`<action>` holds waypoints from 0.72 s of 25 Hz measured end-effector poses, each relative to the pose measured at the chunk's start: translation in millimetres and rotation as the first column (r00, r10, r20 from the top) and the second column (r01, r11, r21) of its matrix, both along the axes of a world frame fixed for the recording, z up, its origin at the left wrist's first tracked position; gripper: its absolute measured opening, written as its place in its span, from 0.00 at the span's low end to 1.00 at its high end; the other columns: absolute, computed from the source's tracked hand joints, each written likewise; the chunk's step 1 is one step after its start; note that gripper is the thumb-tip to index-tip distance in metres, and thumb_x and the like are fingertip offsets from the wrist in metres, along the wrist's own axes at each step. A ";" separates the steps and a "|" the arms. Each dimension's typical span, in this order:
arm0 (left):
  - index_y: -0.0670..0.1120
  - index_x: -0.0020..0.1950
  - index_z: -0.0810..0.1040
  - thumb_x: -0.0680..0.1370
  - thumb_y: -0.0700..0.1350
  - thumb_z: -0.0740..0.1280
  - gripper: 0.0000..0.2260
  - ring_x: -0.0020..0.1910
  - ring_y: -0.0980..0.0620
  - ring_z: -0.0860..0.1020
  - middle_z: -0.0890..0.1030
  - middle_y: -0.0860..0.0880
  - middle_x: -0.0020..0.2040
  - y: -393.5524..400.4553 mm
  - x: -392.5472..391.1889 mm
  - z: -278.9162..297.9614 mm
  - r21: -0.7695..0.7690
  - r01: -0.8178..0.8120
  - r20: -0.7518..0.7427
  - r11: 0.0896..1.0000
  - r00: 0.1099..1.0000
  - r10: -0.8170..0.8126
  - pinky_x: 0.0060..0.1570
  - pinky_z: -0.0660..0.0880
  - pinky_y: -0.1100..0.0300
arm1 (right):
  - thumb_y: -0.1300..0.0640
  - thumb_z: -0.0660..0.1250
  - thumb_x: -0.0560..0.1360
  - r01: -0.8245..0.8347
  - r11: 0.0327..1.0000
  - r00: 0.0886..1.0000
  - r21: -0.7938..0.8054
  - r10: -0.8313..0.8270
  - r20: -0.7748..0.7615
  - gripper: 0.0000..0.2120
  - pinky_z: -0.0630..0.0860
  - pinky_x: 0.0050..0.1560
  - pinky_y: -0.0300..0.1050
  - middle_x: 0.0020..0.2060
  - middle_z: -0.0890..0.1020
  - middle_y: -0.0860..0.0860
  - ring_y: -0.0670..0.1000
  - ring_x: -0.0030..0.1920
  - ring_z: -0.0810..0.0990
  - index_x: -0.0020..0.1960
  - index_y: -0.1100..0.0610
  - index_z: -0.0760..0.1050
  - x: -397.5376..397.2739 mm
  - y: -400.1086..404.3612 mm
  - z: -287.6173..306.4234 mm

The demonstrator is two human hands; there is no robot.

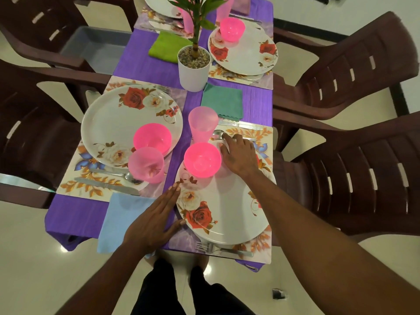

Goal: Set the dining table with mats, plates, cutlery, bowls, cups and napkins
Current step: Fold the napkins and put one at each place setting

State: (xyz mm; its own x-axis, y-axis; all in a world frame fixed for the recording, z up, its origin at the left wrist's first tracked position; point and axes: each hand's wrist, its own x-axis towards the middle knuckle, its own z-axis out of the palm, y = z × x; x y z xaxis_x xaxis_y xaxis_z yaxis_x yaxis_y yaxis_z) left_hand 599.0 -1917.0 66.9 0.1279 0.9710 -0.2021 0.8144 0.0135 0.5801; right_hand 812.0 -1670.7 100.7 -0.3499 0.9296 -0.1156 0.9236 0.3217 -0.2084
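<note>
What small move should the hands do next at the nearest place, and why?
Probably the right hand should straighten the spoon it touches, so it lies parallel to the knife. The left hand rests flat against the plate's edge and can steady it.

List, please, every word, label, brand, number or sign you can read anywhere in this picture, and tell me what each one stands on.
None: no readable text appears anywhere.
The plates and place mats carry only flower and leaf prints.
The pink cups, pink bowls, napkins and white plant pot are plain.
The knife shows no legible stamp.
The small dark thing on the floor is too small to read.
</note>
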 end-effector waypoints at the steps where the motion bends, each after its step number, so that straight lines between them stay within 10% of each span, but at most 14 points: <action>1: 0.59 0.82 0.39 0.78 0.72 0.54 0.39 0.80 0.63 0.44 0.43 0.62 0.82 0.5 0.3 0.5 -0.001 -0.003 -0.001 1.000 1.000 0.003 0.76 0.52 0.60 | 0.45 0.53 0.81 -0.002 1.000 1.000 0.005 0.003 -0.002 0.24 0.70 0.62 0.59 0.63 0.77 0.59 0.65 0.61 0.75 0.75 0.50 0.69 0.1 -0.1 0.5; 9: 0.61 0.81 0.38 0.78 0.73 0.52 0.38 0.80 0.65 0.43 0.42 0.63 0.82 0.1 0.7 -0.5 0.009 -0.009 -0.024 1.000 1.000 0.009 0.76 0.50 0.61 | 0.42 0.49 0.85 0.092 0.983 0.991 -0.157 -0.106 -0.084 0.27 0.54 0.78 0.63 0.81 0.59 0.55 0.59 0.80 0.56 0.80 0.51 0.60 10.1 44.4 2.1; 18: 0.62 0.80 0.36 0.77 0.74 0.51 0.39 0.79 0.67 0.41 0.41 0.64 0.81 -0.6 1.0 -0.8 0.007 -0.006 -0.042 1.000 0.999 0.006 0.75 0.49 0.62 | 0.43 0.50 0.85 0.030 0.988 1.000 -0.149 -0.030 0.002 0.25 0.57 0.74 0.64 0.79 0.61 0.56 0.60 0.78 0.57 0.78 0.51 0.63 6.8 38.2 -7.5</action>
State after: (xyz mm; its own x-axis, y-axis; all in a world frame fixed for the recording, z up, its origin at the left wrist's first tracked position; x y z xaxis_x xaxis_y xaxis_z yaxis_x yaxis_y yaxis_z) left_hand 600.0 -1917.6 66.1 0.1136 0.9731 -0.2005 0.8382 0.0145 0.5451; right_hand 818.8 -1632.5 93.3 -0.3223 0.9122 -0.2531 0.9323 0.2594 -0.2522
